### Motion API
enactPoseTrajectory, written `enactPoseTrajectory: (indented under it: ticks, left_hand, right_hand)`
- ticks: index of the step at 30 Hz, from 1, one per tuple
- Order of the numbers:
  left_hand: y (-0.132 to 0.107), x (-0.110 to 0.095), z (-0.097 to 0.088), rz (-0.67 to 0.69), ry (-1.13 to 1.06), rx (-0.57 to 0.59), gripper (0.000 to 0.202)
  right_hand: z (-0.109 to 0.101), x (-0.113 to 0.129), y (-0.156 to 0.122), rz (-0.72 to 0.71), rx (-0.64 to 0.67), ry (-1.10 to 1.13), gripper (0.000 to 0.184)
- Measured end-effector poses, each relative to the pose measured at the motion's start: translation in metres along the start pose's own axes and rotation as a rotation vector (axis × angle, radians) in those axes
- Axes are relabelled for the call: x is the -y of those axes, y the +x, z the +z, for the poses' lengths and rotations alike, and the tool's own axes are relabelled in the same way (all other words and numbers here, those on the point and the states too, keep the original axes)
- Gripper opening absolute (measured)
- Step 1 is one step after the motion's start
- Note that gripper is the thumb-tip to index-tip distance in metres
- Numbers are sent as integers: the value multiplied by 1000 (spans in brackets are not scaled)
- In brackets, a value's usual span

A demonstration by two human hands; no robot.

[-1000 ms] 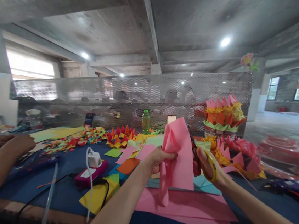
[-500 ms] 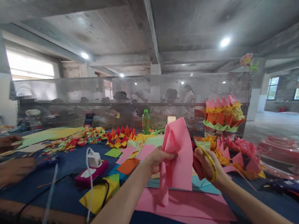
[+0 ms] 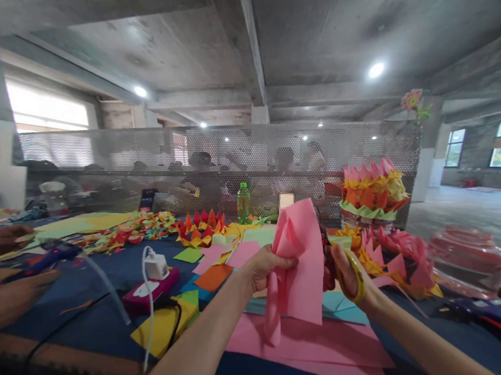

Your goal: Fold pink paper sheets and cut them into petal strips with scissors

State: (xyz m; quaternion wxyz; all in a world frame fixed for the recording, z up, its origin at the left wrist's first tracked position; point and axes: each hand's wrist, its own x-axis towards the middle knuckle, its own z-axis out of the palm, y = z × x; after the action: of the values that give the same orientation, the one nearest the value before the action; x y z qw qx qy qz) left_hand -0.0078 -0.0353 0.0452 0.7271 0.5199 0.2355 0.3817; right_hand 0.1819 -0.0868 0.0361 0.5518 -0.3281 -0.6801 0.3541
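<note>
My left hand (image 3: pixel 267 265) is closed on a folded sheet of pink paper (image 3: pixel 303 265), with the thumb pressed over its front. The sheet stands upright above the table, its lower left part curled into a loose roll. In my right hand (image 3: pixel 346 273) is a pair of scissors with yellow handles (image 3: pixel 357 277). Their dark blades lie along the paper's right edge, partly hidden by it. More flat pink sheets (image 3: pixel 312 348) and light blue paper (image 3: pixel 346 307) lie beneath my hands.
Folded paper lotus pieces (image 3: pixel 371 192) are stacked at the right, near a pink clear jar (image 3: pixel 468 260) and a glue gun (image 3: pixel 482 312). A power strip (image 3: pixel 149 290) with cords sits left. A co-worker's hand (image 3: pixel 15 295) holds another glue gun (image 3: pixel 54 254). A green bottle (image 3: pixel 244 203) stands behind.
The scissors have turned and opened slightly at the paper's right edge, my right-hand fingers spreading a little. At the left, the co-worker's glue gun has been lifted. My left hand keeps its hold.
</note>
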Motion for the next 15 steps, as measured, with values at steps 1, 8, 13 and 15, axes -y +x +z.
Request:
enactPoseTrajectory:
  ticks: [1, 8, 13, 15]
  left_hand:
    - [0, 0, 0, 0, -2, 4, 44]
    - [-3, -1, 6, -10, -13, -11, 41]
    - [-5, -3, 10, -22, -27, -9, 42]
    - [-6, -3, 11, -27, -24, -15, 43]
  right_hand:
    - [-1, -1, 0, -11, 8, -12, 58]
    - [-3, -6, 2, -27, -8, -5, 62]
    - [-2, -4, 1, -11, -89, 4, 57]
    - [0, 1, 0, -3, -117, -4, 55]
